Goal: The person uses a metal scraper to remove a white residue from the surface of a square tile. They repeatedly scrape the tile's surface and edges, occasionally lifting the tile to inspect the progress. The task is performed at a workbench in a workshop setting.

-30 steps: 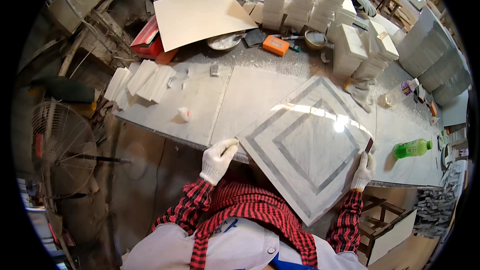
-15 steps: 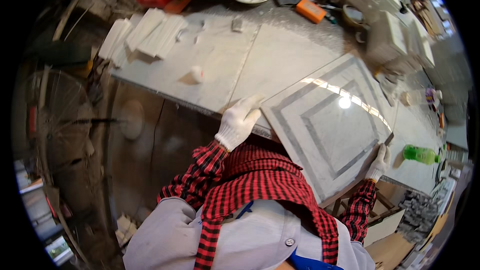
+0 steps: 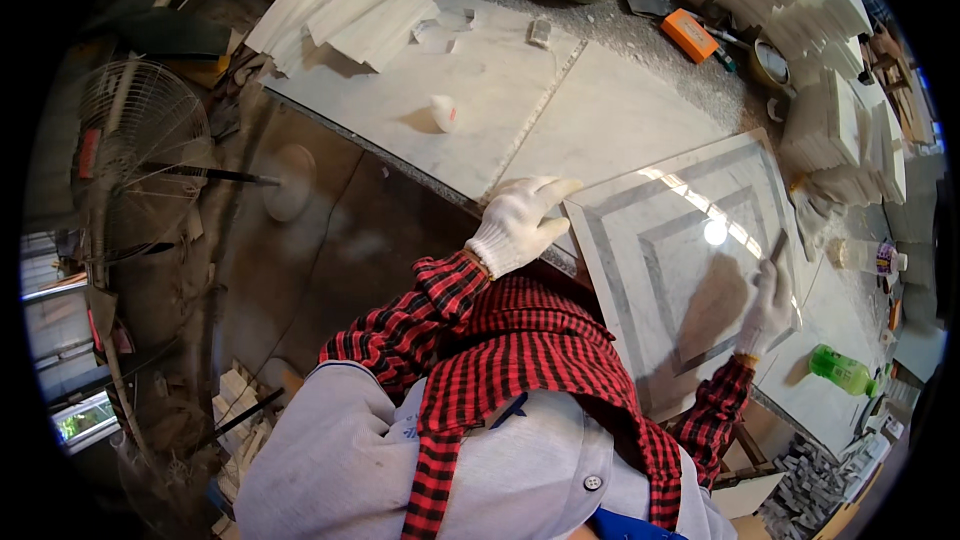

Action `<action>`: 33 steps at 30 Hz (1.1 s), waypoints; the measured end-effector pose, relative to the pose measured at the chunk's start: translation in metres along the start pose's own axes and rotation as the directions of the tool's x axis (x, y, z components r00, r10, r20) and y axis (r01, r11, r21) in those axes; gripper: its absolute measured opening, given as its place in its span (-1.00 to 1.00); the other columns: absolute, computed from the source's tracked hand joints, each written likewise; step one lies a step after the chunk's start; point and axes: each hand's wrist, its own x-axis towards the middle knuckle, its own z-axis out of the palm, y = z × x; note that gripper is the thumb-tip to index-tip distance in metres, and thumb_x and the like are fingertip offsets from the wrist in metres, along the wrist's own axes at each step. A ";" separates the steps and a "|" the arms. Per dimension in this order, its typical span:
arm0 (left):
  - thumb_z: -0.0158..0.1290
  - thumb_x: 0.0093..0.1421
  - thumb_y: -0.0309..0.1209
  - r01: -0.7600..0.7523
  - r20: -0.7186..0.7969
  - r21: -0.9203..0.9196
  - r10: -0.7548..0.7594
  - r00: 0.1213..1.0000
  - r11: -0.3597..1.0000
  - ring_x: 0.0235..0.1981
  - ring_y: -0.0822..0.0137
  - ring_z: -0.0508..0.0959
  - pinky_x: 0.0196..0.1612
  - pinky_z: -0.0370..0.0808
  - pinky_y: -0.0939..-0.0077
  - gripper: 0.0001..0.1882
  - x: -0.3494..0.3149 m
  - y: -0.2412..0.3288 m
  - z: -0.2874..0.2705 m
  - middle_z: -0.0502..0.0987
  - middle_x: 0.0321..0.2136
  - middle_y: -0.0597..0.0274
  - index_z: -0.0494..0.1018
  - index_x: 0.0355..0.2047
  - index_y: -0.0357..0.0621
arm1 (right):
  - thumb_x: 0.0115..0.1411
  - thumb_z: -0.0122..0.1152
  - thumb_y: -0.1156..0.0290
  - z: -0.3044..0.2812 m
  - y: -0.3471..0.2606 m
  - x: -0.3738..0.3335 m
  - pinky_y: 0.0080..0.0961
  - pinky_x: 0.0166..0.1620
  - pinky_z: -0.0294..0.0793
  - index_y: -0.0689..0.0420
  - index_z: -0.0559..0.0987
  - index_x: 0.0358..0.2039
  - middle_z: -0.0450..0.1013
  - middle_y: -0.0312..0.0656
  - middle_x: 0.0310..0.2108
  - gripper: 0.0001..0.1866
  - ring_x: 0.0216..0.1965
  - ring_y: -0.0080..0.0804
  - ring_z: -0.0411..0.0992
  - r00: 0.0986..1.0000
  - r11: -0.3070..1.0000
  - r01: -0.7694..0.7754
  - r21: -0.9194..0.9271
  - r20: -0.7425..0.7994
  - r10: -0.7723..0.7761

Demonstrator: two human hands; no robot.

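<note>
Marble square tile (image 3: 690, 260), grey-banded, gripped by gloved left hand (image 3: 520, 225), right hand (image 3: 766, 308).

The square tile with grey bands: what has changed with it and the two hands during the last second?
The view tipped downward, so the worktable slid up the picture. The square tile now lies nearer the person's chest. The left hand went from the tile's lower left edge to its upper left corner. The right hand stayed on the right edge. Both hands stayed gloved, and the green bottle kept its place.
</note>
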 end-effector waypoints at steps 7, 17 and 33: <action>0.25 0.08 -0.36 0.036 0.018 -0.023 -0.035 0.999 0.999 -0.14 0.00 0.60 -0.03 0.53 0.18 -0.51 -0.001 0.000 0.002 0.60 -0.14 0.08 0.53 0.07 -0.04 | 0.35 0.18 0.33 0.115 -0.083 -0.025 -0.62 -0.34 0.44 0.25 0.63 0.00 0.56 -0.28 -0.42 -0.69 -0.41 -0.62 0.47 0.852 0.987 -0.011 0.158 0.518 -0.074; 0.27 0.02 -0.38 0.058 -0.008 -0.020 -0.058 0.998 0.998 0.01 0.04 0.57 0.11 0.51 0.22 -0.44 -0.004 -0.010 -0.002 0.59 -0.04 0.05 0.53 0.11 0.03 | 0.35 0.13 0.39 0.144 -0.103 -0.015 -0.57 -0.35 0.44 0.25 0.63 -0.03 0.55 -0.26 -0.35 -0.72 -0.44 -0.61 0.43 0.798 0.991 -0.020 0.134 0.599 -0.065; 0.26 -0.08 -0.40 -0.246 -0.082 -0.060 0.240 0.967 0.967 -0.11 0.09 0.59 0.02 0.52 0.16 -0.54 0.018 -0.026 -0.002 0.62 -0.22 0.13 0.61 -0.08 -0.04 | 0.34 0.17 0.39 0.152 -0.108 -0.023 -0.66 -0.29 0.40 0.29 0.62 -0.07 0.50 -0.33 -0.40 -0.73 -0.37 -0.60 0.41 0.812 0.928 -0.252 0.274 0.582 0.049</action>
